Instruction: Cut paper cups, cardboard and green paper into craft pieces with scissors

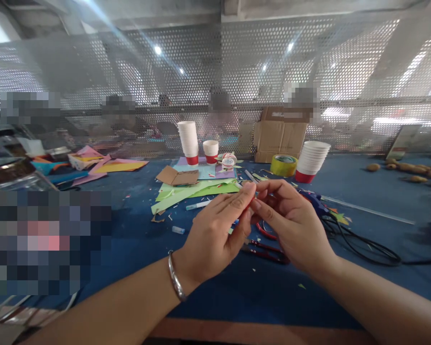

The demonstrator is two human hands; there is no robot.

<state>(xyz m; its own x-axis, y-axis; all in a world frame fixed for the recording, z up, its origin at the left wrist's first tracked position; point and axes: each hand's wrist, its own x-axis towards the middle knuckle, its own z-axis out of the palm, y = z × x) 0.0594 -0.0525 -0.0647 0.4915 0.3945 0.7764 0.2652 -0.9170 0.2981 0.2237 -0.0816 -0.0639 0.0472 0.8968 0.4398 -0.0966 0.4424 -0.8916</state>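
Just right of and below the frame's centre, we have a small red piece (pixel 249 207) pinched in our left hand (pixel 215 225), with our right hand (pixel 297 223) equally near from the right, though whether that one grips too, or where the mostly covered piece's long axis points, we cannot tell.

You are in what looks like a craft workshop: your blue table (pixel 215 302) is strewn with paper (pixel 197 192) and tiny clippings, with scissors (pixel 265 246) near you, and tape (pixel 279 167) and stacked cups (pixel 312 160) farther off to the right. Beyond them, a perforated metal screen (pixel 251 52) rises toward bare grey beams (pixel 290 9).
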